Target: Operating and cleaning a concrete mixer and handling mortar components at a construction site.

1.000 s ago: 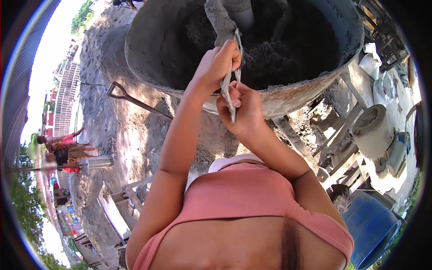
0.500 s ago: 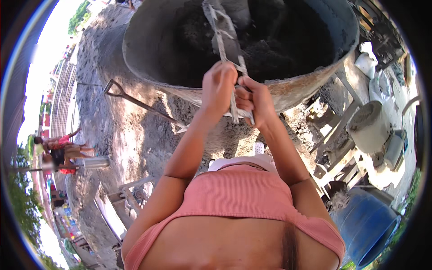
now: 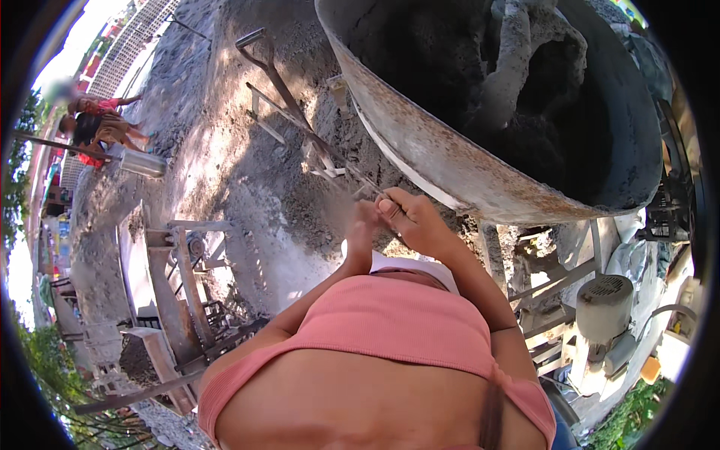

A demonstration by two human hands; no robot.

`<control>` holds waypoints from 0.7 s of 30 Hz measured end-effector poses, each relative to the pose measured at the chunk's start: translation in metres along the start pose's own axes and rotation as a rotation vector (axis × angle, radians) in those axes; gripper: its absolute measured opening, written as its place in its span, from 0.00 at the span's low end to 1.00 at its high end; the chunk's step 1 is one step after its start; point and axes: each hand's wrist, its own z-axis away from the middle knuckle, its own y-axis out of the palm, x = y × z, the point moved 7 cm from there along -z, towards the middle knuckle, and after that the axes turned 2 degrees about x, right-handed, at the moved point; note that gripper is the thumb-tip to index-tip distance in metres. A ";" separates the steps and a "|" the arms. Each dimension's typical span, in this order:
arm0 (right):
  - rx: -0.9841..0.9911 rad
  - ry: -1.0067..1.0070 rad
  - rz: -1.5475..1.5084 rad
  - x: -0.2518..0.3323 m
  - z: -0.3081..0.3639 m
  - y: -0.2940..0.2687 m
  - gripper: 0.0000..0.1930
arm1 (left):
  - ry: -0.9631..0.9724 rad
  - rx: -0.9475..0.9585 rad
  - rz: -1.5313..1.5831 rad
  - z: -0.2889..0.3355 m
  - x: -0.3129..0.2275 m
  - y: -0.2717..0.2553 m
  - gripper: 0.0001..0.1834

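A big rusty concrete mixer drum (image 3: 450, 169) fills the upper right, with wet grey mix (image 3: 525, 105) inside it. My right hand (image 3: 416, 221) and my left hand (image 3: 361, 231) are close together just below the drum's rim. Both are closed on the end of a thin metal tool handle (image 3: 315, 142). The handle runs up and left over the sand, outside the drum. The tool's working end is not clear to see. My pink top fills the lower middle of the view.
A second long-handled shovel (image 3: 262, 56) lies on the grey sand pile (image 3: 217, 157). A grey motor (image 3: 604, 307) sits under the drum at right. A metal frame (image 3: 180, 285) stands at lower left. People (image 3: 97, 124) crouch beside a metal bucket (image 3: 142, 163) at far left.
Both hands drew the tool out of the drum and down to the left. They were raised at the drum's mouth; now they sit below its rim, with the handle over the sand.
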 end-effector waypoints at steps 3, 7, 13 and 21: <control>-0.092 -0.062 -0.162 -0.008 -0.039 0.037 0.15 | 0.253 -0.025 -0.096 -0.009 -0.053 -0.043 0.22; -0.019 0.026 -0.565 0.030 -0.088 0.086 0.15 | 0.258 -0.060 0.049 -0.057 -0.126 -0.076 0.19; -0.297 -0.097 -0.512 0.062 -0.159 0.116 0.16 | 0.223 -0.160 0.172 -0.112 -0.191 -0.127 0.15; -0.579 0.239 -0.397 -0.054 -0.086 0.105 0.10 | 0.230 -0.363 0.022 -0.232 -0.236 -0.230 0.16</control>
